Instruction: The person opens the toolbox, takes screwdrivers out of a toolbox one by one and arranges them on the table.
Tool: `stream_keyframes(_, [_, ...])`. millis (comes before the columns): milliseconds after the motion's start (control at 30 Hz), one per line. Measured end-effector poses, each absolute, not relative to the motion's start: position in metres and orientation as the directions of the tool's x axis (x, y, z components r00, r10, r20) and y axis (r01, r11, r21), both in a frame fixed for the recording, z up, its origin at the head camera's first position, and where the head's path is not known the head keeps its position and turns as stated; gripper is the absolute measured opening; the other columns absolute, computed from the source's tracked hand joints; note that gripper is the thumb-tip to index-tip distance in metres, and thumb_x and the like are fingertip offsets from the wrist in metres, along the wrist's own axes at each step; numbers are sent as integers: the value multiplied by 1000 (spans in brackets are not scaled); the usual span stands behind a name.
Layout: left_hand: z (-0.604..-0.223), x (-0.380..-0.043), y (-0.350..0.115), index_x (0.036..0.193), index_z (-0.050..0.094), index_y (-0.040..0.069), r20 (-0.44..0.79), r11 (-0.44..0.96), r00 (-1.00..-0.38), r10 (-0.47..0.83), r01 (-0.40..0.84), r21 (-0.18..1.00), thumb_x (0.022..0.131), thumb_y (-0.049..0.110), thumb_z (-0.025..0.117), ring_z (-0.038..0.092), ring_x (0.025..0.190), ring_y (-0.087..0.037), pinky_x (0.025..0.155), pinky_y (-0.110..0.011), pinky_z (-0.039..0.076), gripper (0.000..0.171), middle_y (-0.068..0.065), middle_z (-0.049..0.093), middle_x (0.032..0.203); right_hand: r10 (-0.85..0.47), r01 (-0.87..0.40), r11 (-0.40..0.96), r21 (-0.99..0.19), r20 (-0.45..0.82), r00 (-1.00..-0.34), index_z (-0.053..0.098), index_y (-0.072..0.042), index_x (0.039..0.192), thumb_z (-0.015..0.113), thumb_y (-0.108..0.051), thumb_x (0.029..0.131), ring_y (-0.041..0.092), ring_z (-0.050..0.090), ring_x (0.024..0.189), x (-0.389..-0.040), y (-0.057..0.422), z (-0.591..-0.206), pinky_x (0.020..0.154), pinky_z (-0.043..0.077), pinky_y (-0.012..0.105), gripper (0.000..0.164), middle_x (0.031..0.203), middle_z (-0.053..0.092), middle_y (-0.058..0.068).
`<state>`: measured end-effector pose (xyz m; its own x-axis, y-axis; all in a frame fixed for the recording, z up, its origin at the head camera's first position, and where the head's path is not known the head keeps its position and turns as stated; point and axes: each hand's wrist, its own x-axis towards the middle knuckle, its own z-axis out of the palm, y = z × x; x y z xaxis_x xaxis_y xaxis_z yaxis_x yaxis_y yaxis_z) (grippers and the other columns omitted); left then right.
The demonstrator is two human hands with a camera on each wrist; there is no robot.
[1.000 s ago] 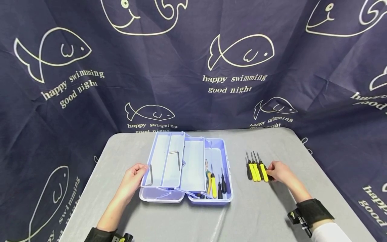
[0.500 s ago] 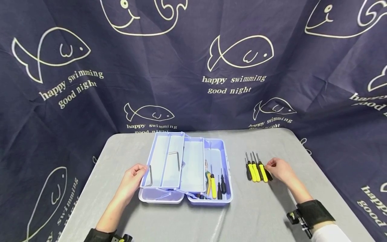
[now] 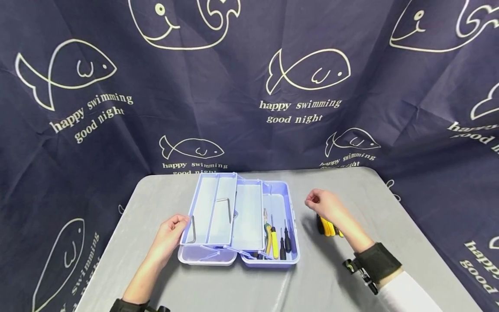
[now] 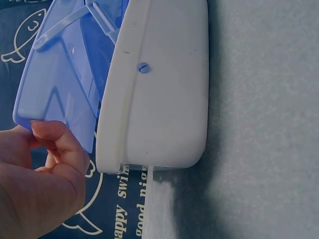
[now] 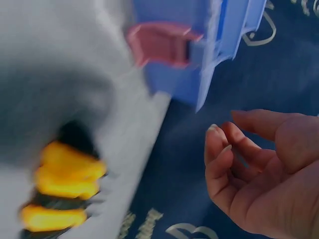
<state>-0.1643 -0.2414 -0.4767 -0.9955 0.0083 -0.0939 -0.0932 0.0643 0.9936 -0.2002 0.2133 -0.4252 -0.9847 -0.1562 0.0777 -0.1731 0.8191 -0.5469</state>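
Note:
My left hand (image 3: 170, 232) pinches the outer edge of the upper tray (image 4: 55, 94) of a light blue toolbox (image 3: 295, 229), which stands with its trays spread. Two hex keys lie in that tray, one hex key (image 3: 193, 229) close to my fingers. Over the table right of the box hangs my right hand (image 3: 326, 204), fingers loosely bent and nothing in them. Beneath its wrist, partly hidden, is a row of yellow and black screwdrivers (image 5: 70, 172). The box's deep compartment holds pliers (image 3: 268, 236), a yellow screwdriver (image 3: 274, 245) and black screwdrivers (image 3: 287, 240).
A grey cloth-covered table (image 3: 249, 290) bears the toolbox and the loose screwdrivers. Behind it hangs a dark blue curtain (image 3: 234, 108) with fish prints. A reddish latch (image 5: 162, 44) sits on the toolbox's near side in the right wrist view.
My right hand has left the right end of the screwdriver row and moved left toward the toolbox, now above the row. The left hand keeps its grip on the tray.

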Motion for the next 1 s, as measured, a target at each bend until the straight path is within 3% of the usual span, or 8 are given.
stream_keyframes(267, [-475, -166, -244, 99, 61, -2, -101, 75, -995, -2, -101, 992, 109, 14, 53, 59, 61, -8, 56, -23, 50, 21, 5, 63, 70, -230, -165, 867, -470, -85, -969, 66, -7, 89, 71, -9, 94, 14, 66, 58, -214, 140, -403, 63, 54, 32, 7, 78, 71, 6])
stream_keyframes(367, [-475, -166, -244, 99, 62, -2, -105, 86, -994, -5, -105, 991, 109, 15, 53, 58, 61, -8, 57, -23, 50, 20, 5, 61, 69, -242, -156, 876, -456, -135, -961, 67, -6, 85, 67, -4, 93, 22, 69, 57, -219, 118, -398, 56, 54, 29, 9, 72, 70, 8])
stream_keyframes(567, [-475, -169, -240, 98, 61, -1, -116, 61, -993, 1, -115, 991, 108, 14, 53, 59, 61, -7, 57, -23, 51, 20, 5, 62, 69, -221, -98, 918, -383, -292, -931, 71, 2, 77, 62, 9, 86, 21, 70, 50, -236, 89, -410, 52, 56, 26, 14, 58, 68, 10])
stream_keyframes(667, [-474, -171, -240, 98, 61, -1, -107, 54, -994, 1, -107, 993, 108, 13, 53, 59, 61, -7, 57, -22, 51, 19, 5, 63, 69, -179, -38, 945, -324, -416, -892, 68, 5, 78, 60, 13, 85, 18, 69, 48, -248, 80, -419, 52, 58, 27, 13, 56, 67, 9])
stream_keyframes(800, [-475, -172, -240, 97, 61, 0, -106, 42, -994, 2, -106, 994, 108, 13, 53, 59, 61, -7, 57, -22, 51, 19, 5, 63, 69, -137, 32, 958, -285, -553, -822, 63, 4, 81, 59, 14, 87, 21, 73, 56, -259, 74, -430, 56, 59, 27, 13, 61, 70, 13])
stream_keyframes(1000, [-477, -170, -241, 96, 62, 1, -120, 41, -993, 10, -119, 992, 108, 14, 54, 58, 60, -7, 56, -22, 49, 20, 5, 63, 69, -145, 74, 956, -283, -678, -721, 68, 12, 93, 55, 11, 91, 25, 76, 68, -260, 76, -435, 65, 60, 28, 13, 75, 75, 19])
